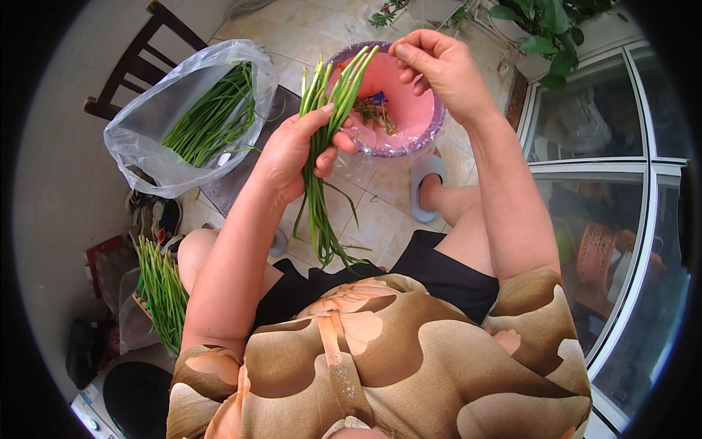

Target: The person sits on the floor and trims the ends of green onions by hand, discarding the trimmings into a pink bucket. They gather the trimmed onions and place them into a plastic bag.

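Observation:
My left hand (301, 145) grips a small bunch of garlic chives (340, 104). Their pale cut stems point up and away from me, and the thin green leaf tips hang down toward my lap. To the right of the stems, my right hand (430, 68) is raised over the rim of a pink bin (408, 118). Its thumb and forefinger are pinched together; nothing plain shows between them. The bin has a purple rim and a clear plastic liner, with plant scraps (375, 112) at the bottom. More chives (214, 118) lie inside a translucent plastic bag (145, 129) at the left.
The bag rests on a dark low surface (236, 189) near a wooden chair (142, 55). Another heap of chives (162, 296) stands beside my left leg. Shoes (156, 217) lie along the left wall. Glass-paned doors (589, 120) and a leafy potted plant (548, 33) border the right side.

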`<action>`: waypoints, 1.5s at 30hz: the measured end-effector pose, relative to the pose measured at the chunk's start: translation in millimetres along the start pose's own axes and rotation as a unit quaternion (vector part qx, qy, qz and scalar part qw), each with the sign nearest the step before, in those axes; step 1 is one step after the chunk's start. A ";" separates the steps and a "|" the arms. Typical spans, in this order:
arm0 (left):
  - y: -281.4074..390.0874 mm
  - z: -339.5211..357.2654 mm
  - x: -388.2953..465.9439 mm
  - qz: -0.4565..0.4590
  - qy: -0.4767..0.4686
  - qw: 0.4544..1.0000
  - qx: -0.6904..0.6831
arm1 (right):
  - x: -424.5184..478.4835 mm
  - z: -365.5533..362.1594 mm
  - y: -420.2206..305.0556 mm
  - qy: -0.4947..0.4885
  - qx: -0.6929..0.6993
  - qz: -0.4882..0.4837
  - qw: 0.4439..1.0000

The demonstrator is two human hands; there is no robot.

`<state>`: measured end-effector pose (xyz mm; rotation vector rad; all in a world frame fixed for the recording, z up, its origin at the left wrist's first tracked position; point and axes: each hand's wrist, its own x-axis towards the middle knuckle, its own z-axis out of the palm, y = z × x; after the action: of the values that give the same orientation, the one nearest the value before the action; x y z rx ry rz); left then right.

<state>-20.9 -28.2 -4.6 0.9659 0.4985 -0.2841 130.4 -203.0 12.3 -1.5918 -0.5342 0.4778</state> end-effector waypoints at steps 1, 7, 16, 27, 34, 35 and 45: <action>0.7 -2.9 -0.5 0.000 -0.001 1.000 -0.006 | 1.1 -1.5 -0.8 0.020 -0.025 -0.002 0.999; -1.3 -4.6 0.2 0.010 0.002 1.000 -0.005 | 2.5 -14.8 -0.9 0.077 -0.218 -0.006 0.973; -2.6 -2.9 1.2 0.032 0.019 0.999 0.036 | 2.4 -7.3 6.0 0.006 -0.174 -0.054 0.983; -3.8 1.0 1.9 0.059 0.035 0.995 0.079 | 2.7 1.7 7.7 0.029 -0.114 -0.051 0.992; -8.1 3.0 3.4 0.066 0.044 0.993 0.092 | 0.0 11.5 4.6 -0.005 -0.058 0.041 0.997; -8.1 2.7 3.7 0.071 0.037 0.992 0.095 | 0.6 11.0 4.4 0.009 -0.044 0.052 0.998; -5.2 3.0 0.7 0.066 0.054 0.991 0.105 | 5.1 14.8 1.0 0.067 -0.070 -0.007 0.995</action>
<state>-21.8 -33.6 -7.3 1.2187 0.5073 -0.1680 125.7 -188.2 10.1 -1.7383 -0.4851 0.3260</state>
